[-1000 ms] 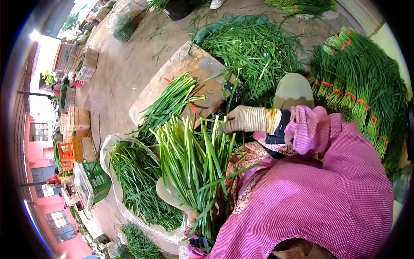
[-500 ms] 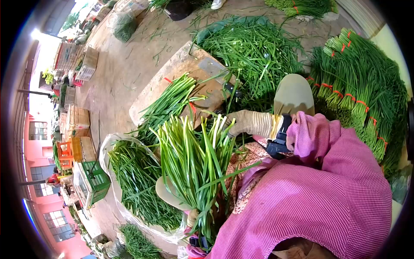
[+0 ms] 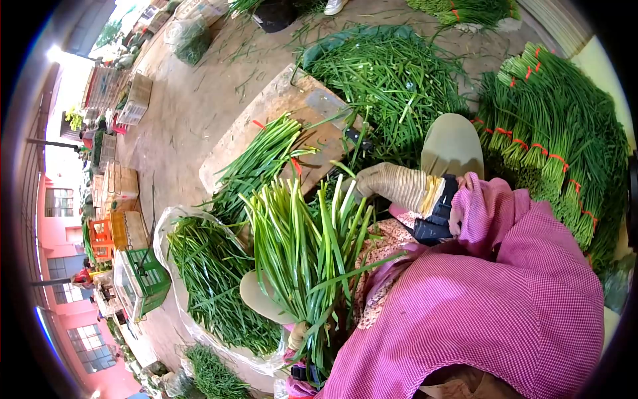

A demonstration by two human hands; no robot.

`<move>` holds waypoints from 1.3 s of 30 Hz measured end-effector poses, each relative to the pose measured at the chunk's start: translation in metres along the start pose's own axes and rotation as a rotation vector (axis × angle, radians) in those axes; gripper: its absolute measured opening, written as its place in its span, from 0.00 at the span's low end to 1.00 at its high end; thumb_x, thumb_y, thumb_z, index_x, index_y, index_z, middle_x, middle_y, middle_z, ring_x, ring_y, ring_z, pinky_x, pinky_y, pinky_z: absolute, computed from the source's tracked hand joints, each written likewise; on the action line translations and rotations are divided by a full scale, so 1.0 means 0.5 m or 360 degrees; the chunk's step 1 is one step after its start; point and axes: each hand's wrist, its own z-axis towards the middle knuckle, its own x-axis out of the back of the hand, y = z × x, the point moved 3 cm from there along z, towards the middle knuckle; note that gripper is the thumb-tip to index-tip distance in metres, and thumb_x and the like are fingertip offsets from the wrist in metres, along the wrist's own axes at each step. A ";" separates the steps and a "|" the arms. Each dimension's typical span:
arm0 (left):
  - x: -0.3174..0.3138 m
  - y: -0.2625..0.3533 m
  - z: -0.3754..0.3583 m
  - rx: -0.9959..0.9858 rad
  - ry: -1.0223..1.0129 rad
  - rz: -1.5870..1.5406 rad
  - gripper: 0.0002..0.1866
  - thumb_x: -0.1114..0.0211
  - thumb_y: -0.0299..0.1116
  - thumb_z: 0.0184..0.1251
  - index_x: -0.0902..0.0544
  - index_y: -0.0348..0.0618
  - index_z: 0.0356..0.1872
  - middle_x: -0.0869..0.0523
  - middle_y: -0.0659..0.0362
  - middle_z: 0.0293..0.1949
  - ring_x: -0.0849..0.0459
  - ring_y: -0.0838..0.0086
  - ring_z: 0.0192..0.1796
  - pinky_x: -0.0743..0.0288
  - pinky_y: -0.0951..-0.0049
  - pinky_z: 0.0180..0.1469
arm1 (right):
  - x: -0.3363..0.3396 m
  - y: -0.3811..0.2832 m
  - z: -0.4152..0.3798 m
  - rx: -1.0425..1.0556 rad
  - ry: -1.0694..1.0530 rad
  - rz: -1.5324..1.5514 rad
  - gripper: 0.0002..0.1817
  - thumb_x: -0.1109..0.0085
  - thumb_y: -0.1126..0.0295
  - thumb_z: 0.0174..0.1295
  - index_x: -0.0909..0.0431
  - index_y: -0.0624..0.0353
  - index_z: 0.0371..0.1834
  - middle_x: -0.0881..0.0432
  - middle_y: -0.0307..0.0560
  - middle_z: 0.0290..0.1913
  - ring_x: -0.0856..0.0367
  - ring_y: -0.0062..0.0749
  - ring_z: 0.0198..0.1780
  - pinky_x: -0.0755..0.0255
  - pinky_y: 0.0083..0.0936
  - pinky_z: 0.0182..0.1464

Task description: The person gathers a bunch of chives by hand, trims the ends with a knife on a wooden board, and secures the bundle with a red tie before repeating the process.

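A large loose bunch of garlic chives point(image 3: 299, 246) stands up before my lap, pale stem ends uppermost. My left hand point(image 3: 296, 336), gloved and partly covered by leaves, is closed round the bunch's lower, leafy part. Beside the stem ends on the other side is my right hand point(image 3: 389, 185), in a ribbed, stained glove. Its fingers are curled, and a chive stalk point(image 3: 343, 167) sticks out by the fingertips; the grip itself is partly hidden. Past the bunch, banded chives point(image 3: 266, 153) with red ties lie on a wooden board point(image 3: 246, 120).
A knife point(image 3: 327, 104) with a dark handle lies on the board. Loose chives point(image 3: 392, 86) are heaped behind it. Tied bundles point(image 3: 551, 133) are stacked at right. A plastic-lined pile of chives point(image 3: 212, 286) lies at left, near a green crate point(image 3: 149, 279).
My right hand has drawn slightly back to the right, away from the stem ends. The bunch in my left hand has shifted slightly right.
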 end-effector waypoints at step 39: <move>-0.073 0.064 -0.001 0.0114 -0.0043 -0.0386 0.23 0.33 0.33 0.58 0.21 0.32 0.54 0.14 0.53 0.40 0.16 0.71 0.32 0.23 0.71 0.35 | 0.270 -0.241 0.051 -0.0565 0.1051 -0.2935 0.21 0.47 0.51 0.66 0.18 0.55 0.50 0.17 0.50 0.48 0.22 0.45 0.56 0.30 0.45 0.58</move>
